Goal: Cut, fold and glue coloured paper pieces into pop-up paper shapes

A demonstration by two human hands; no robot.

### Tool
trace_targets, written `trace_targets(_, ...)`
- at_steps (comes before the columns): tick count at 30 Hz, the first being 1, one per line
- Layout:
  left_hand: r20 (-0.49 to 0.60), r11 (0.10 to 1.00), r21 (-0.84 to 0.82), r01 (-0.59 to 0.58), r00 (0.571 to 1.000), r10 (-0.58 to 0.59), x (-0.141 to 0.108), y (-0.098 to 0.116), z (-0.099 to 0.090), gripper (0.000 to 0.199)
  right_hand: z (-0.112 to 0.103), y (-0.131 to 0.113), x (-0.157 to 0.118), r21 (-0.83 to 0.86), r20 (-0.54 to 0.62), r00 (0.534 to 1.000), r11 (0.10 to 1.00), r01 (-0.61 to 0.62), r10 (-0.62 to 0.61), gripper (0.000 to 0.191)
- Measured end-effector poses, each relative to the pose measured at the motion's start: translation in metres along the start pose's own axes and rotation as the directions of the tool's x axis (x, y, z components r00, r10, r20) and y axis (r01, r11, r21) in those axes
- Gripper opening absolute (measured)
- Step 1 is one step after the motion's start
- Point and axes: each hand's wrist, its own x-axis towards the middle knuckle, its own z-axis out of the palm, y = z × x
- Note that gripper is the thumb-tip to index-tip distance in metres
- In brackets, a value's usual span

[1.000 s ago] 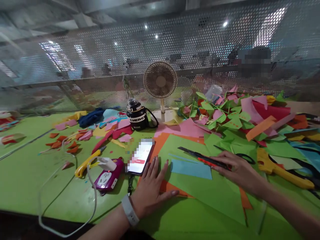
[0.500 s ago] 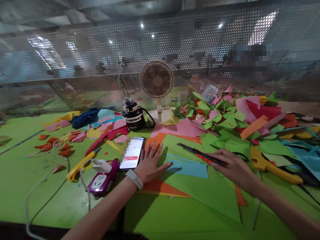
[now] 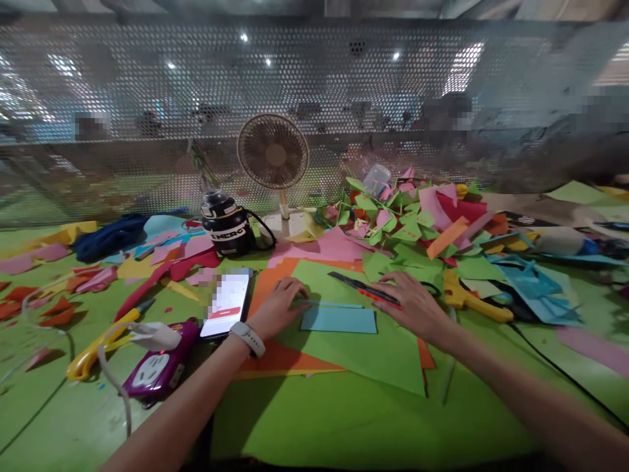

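Observation:
On a green paper sheet point(image 3: 339, 354) lies a blue paper rectangle point(image 3: 339, 321), with a thin blue paper strip point(image 3: 339, 305) along its far edge. My left hand point(image 3: 279, 307) has its fingers bent and drawn together at the strip's left end; the fingertips are partly hidden. A watch with a pale band is on that wrist. My right hand point(image 3: 415, 307) has thumb and fingers about the handle of a black and red utility knife point(image 3: 361, 286), low over the green sheet. Its blade points away to the left. Orange paper point(image 3: 289, 359) shows under the green sheet.
A lit phone point(image 3: 227, 305) and a purple power strip point(image 3: 160, 367) lie left of my hands. Behind stand a black bottle point(image 3: 228, 226) and a fan point(image 3: 275, 154). Paper scraps point(image 3: 407, 223) heap at the back right, near a yellow glue gun point(image 3: 474, 298).
My left hand has gone from spread flat on the paper to bent fingers at the strip. My right hand has come closer to the blue paper with the knife. The view has turned right.

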Motion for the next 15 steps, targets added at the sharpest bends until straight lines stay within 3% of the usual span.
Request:
trace_targets(5, 0.032, 0.995, -0.098, 0.005, 0.999, -0.001, 0.003, -0.006, -0.001, 0.010, -0.016, -0.005, 0.003, 0.085, 0.048, 0.998, 0.995, 0.044, -0.048, 0.026)
trace_targets(10, -0.084, 0.978, -0.210, 0.003, 0.996, -0.021, -0.002, -0.005, -0.005, 0.017, -0.042, 0.023, -0.011, 0.106, -0.028, 0.986, 0.981, -0.161, 0.165, 0.026)
trace_targets(12, -0.103, 0.965, -0.260, 0.026, 0.993, -0.054, -0.004, -0.003, -0.008, 0.022, -0.049, 0.032, -0.018, 0.106, 0.004, 0.973, 0.968, -0.229, 0.229, 0.025)
trace_targets(15, -0.040, 0.949, -0.295, 0.113, 0.991, -0.130, -0.008, -0.002, -0.013, 0.025, -0.052, 0.035, -0.023, 0.070, 0.091, 0.958, 0.958, -0.277, 0.270, 0.023)
